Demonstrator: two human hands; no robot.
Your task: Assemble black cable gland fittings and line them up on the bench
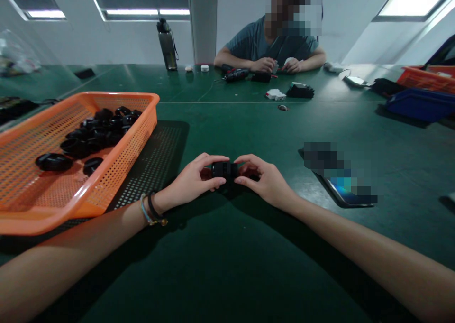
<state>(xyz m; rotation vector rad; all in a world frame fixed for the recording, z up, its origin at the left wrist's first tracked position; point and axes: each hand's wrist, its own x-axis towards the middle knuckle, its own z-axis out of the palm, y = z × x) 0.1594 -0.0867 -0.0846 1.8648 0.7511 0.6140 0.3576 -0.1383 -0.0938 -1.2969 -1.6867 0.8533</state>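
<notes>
A black cylindrical part [224, 170] lies sideways between my two hands, just above or on the green table [220, 266]. My left hand [195, 178] grips its wider left end between thumb and fingers. At the narrower right end, the thumb and fingertips of my right hand [265, 178] pinch it. To the left stands an orange perforated basket [124, 159] with several similar black parts [99, 131] heaped inside.
A phone [343, 185] lies to the right. Across the table sits a person [249, 41], with a power drill [234, 74] and small black and white items before them. A bottle [168, 48] stands at the back; blue [421, 106] and orange [408, 79] bins are far right.
</notes>
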